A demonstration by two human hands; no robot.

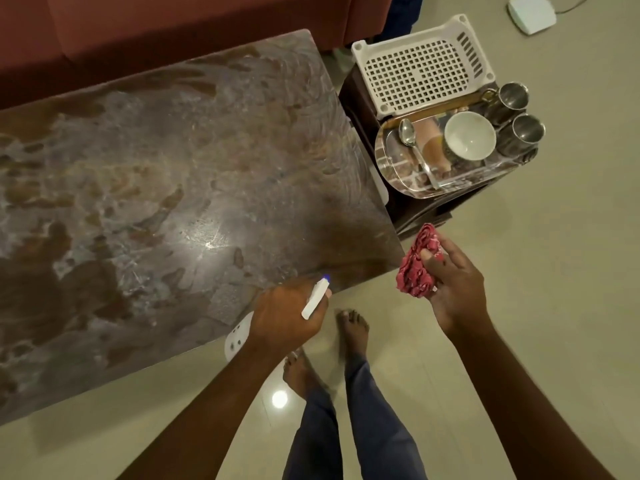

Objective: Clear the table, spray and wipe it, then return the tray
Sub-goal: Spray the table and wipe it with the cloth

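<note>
Table: brown marbled top, covered in pale streaks and wet patches; nothing stands on it.
Left hand: over the table's near edge, fingers closed around a spray bottle; the white nozzle with its blue tip points toward the table top.
Right hand: just off the table's near right corner, above the floor, fingers clamped on a bunched red patterned cloth.
Tray: clear, on a dark stand touching the table's right end.
Tray contents: white bowl, spoon, two steel cups.
White basket: perforated, on the same stand, on the tray's far side.
Sofa: red-brown, along the table's far side.
Bare feet: on the beige floor beside the table's near edge.
</note>
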